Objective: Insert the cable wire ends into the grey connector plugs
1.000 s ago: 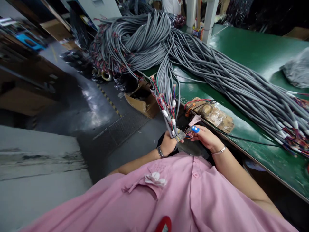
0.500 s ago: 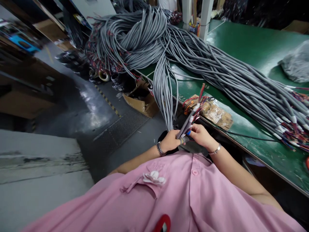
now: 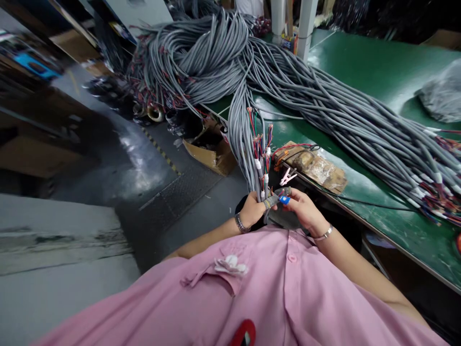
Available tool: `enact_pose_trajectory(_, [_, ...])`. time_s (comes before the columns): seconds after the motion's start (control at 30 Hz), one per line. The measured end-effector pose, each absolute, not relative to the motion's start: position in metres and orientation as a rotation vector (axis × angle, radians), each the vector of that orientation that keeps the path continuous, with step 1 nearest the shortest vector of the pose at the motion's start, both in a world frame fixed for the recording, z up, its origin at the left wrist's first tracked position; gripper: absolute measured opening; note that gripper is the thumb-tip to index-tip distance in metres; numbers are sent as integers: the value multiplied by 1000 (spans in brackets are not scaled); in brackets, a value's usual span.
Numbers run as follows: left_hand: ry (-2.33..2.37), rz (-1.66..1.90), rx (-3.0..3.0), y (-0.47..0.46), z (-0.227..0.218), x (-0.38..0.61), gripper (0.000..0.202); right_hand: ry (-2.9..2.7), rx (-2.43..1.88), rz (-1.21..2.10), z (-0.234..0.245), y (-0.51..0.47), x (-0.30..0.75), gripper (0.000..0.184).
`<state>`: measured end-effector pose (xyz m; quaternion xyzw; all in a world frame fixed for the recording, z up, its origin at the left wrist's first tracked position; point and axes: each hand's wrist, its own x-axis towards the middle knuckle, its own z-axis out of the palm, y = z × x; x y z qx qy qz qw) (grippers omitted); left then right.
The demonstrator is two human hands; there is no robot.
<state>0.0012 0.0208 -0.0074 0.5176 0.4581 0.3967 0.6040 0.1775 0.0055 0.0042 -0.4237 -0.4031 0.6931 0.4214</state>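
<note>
My left hand (image 3: 253, 210) is closed round grey cables (image 3: 258, 180) that hang down from the big heap. Their upright ends show white bands and stripped-out coloured wires (image 3: 267, 151) above my fist. A grey cover with yellow marks wraps my left thumb. Close beside it, my right hand (image 3: 302, 206) is closed in a pinch, with a grey cover at a fingertip and a small blue piece (image 3: 284, 200) at the thumb. A few thin wire ends show between the hands; what the right fingers grip is mostly hidden.
A large coil of grey cables (image 3: 212, 57) and a long cable bundle (image 3: 342, 115) lie on the green table (image 3: 374, 67). A pink clip (image 3: 287, 177) and a tape-wrapped wooden block (image 3: 320, 168) are at its edge. A cardboard box (image 3: 207, 156) stands on the floor.
The cable ends in my left hand have swung from leaning right to upright and spread apart, uncovering the pink clip. My right hand has shifted slightly right and down, its fingers pinched near the left thumb.
</note>
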Motion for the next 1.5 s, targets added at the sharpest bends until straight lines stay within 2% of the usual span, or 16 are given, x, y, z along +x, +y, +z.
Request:
enact_pose_trajectory(0.27, [1059,905,1211,20,-8,2,29,-915,-1077,1616,0,7,169,20])
enact_pose_trajectory(0.47, [1033,770,1390,20,-5,-2,31,-1002,-1008,1571,3,6,163,24])
enact_pose_trajectory(0.67, [1075,960,1202,18,-5,-1,25,-949,-1186,1405,-8,8,159,23])
enact_pose_trajectory(1.03, [1082,1071,1078,18,-10,1,24,-800,-1113,1503,-10,9,158,19])
enact_pose_trajectory(1.13, [1022,1080,1007,19,-10,0,22,-662,-1044,1573,-16,13,166,25])
enact_pose_trajectory(1.3, [921,1081,939,22,-2,1,21,-465,-1031,1701,-17,30,177,48])
enact_pose_trajectory(1.5, [940,1029,976,27,6,10,25,-622,-921,1714,-12,45,172,46])
